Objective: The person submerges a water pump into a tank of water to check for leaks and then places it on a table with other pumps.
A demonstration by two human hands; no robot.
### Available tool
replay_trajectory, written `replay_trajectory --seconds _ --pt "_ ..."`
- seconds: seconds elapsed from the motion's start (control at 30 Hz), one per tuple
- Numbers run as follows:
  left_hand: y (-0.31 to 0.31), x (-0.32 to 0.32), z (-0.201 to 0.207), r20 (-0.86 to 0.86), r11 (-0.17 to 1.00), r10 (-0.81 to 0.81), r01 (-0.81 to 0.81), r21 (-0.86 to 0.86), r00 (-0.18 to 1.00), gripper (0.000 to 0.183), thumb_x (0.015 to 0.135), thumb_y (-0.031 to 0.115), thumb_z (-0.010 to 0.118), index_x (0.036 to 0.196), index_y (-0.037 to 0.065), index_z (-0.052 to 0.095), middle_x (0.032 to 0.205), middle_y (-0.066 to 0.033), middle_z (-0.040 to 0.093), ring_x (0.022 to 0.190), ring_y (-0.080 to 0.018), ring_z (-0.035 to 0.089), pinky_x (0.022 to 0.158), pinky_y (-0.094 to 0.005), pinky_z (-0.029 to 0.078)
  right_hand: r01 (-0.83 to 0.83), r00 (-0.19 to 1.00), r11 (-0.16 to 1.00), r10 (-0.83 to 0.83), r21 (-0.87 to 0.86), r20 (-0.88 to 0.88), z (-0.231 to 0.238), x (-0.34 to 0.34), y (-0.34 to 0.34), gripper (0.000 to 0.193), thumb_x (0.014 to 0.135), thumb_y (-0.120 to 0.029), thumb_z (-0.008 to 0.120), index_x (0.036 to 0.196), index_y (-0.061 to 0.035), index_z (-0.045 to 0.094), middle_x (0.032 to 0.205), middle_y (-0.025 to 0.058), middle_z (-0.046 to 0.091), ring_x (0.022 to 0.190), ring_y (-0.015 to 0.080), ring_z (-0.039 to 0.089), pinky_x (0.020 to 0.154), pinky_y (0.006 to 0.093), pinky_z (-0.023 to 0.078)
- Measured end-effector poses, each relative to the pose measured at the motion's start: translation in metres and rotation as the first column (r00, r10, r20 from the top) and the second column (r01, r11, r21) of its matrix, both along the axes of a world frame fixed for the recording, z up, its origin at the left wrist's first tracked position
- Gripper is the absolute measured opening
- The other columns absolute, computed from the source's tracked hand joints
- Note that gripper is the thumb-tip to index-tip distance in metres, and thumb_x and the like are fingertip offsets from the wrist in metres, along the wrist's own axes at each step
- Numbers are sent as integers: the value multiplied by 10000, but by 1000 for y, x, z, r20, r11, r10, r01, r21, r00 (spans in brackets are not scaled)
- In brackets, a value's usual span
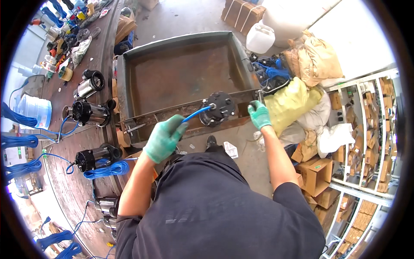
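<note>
My left hand (164, 137), in a green glove, is closed round a blue cable (197, 115). That cable runs up into the top of a round black pump (218, 108), which sits at the metal crossbeam (185, 105) along the near side of a water tank (125, 82). The pump's lower body is hidden beneath its black top. My right hand (259, 115), also gloved in green, is at the beam's right end with its fingers curled, just below a small metal handle (260, 93). Whatever those fingers hold, if anything, is hidden.
On the workbench (64, 185) to the left lie several steel-and-black pumps (91, 113) with coiled blue cables (106, 169). Yellow sacks (293, 103), a white jerrycan (260, 38) and an open carton (315, 176) stand on the right, beside shelves (364, 129) of boxes. Paper (230, 150) lies on the floor.
</note>
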State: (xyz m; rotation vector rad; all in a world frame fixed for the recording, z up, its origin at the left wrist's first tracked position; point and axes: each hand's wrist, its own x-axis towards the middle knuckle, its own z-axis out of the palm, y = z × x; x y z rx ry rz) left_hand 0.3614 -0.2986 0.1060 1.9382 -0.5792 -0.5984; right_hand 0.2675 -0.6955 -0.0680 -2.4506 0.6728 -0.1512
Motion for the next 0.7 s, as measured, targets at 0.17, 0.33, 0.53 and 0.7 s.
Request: replay_trajectory --seconds 0.17,0.33,0.53,0.7 --pt "-17 5 -12 -5 996 70 -70 -55 998 267 1049 270 594 1063 8 640 735 -26 601 690 -112 512 664 -292 465 -126 992 992 126 9 -23 -8 16 34 376 924 -213 668 1257 -39 639 1185 231 674 1081 399 660 945 460 528" --pt "-15 4 -19 -30 998 44 -46 -52 999 276 1049 282 592 1087 13 643 754 -60 626 697 -136 554 679 -315 481 -141 990 987 142 72 -17 -25 24 43 376 922 -180 674 1269 -43 633 1217 234 664 1117 396 650 954 459 528" --pt "-20 3 -21 9 996 55 -55 -63 998 273 1044 283 597 1080 16 636 741 -93 633 674 -166 578 674 -338 491 -98 991 991 106 93 -87 -29 31 48 362 923 -171 672 1266 -57 640 1219 219 673 1124 391 650 959 458 528" --pt "-18 4 -21 -71 997 35 -39 -62 997 287 1041 297 608 1117 25 652 781 -33 640 729 -113 553 706 -296 482 -110 987 993 115 49 -116 -26 37 52 357 922 -168 675 1264 -67 645 1206 216 682 1121 383 656 955 457 531"
